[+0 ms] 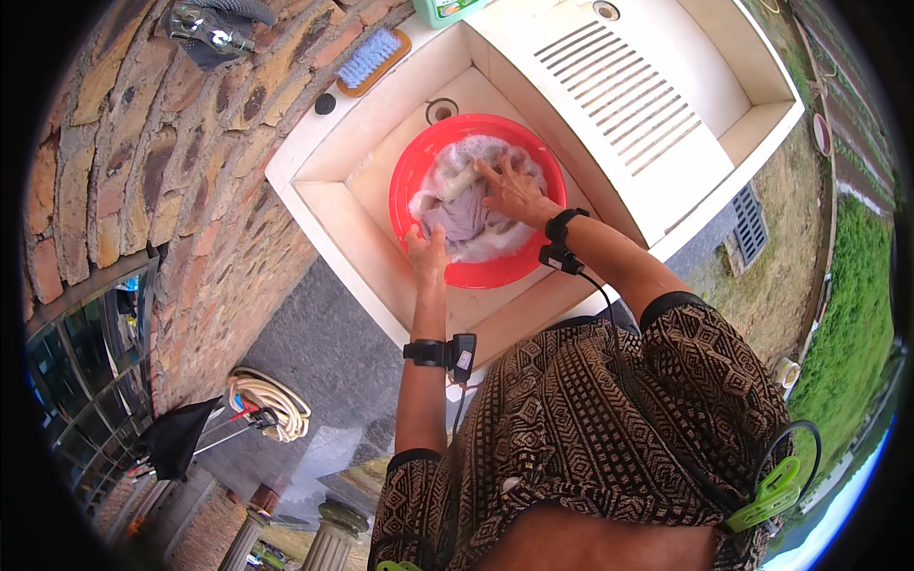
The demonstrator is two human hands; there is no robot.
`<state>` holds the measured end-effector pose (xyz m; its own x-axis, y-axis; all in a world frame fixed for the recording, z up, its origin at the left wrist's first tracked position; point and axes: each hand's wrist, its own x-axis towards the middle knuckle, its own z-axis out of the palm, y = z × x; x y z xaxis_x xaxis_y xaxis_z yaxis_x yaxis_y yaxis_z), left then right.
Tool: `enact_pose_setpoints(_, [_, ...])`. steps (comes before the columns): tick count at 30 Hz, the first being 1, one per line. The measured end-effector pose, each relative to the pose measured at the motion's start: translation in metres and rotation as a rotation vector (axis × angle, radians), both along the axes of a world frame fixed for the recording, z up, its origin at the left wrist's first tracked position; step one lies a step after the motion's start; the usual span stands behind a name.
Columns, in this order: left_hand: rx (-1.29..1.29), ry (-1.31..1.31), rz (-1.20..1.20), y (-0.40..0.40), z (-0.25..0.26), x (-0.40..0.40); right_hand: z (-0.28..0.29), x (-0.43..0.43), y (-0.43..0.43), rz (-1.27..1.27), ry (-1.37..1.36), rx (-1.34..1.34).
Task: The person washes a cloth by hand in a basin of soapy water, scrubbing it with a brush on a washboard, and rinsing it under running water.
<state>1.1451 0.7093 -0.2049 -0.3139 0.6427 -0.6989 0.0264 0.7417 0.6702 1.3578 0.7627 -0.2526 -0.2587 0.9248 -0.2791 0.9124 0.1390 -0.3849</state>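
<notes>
A red plastic basin sits in the left compartment of a pale laundry sink. Soapy water with white foam fills it, around a wet greyish-mauve cloth. My right hand is spread over the suds and the cloth's right side, fingers apart. At the basin's left rim is my left hand, thumb and fingers apart beside the cloth's edge. Whether its fingertips touch the cloth or the rim I cannot tell. Each wrist wears a black strap with a small cabled device.
A scrub brush with blue bristles and a black round plug lie on the sink's back ledge by the brick wall. A green bottle stands farther along. Right of the basin is a ridged washboard. A coiled hose lies on the floor.
</notes>
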Motion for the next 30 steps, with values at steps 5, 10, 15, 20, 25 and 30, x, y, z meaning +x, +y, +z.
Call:
enact_pose_setpoints(5, [-0.052,-0.14,-0.024,0.016,-0.025,0.001,-0.017,-0.005,-0.001,0.384,-0.147,0.023])
enact_pose_setpoints(10, [-0.126,-0.577,0.096,0.041,-0.018,0.01,0.036,-0.024,0.011,-0.04,0.452,-0.107])
enact_pose_setpoints(15, [0.411,-0.58,-0.212,0.027,0.008,0.007,0.112,-0.053,-0.021,0.141,0.841,0.031])
enact_pose_setpoints(20, [0.618,-0.411,-0.369,0.016,0.021,0.003,0.129,-0.074,-0.019,-0.044,0.975,0.215])
enact_pose_setpoints(25, [0.588,-0.507,-0.237,0.032,0.021,0.014,0.107,-0.076,0.004,-0.161,0.839,0.241])
enact_pose_setpoints(30, [0.285,-0.927,0.258,0.036,0.022,0.043,0.082,-0.065,0.034,-0.18,0.645,0.186])
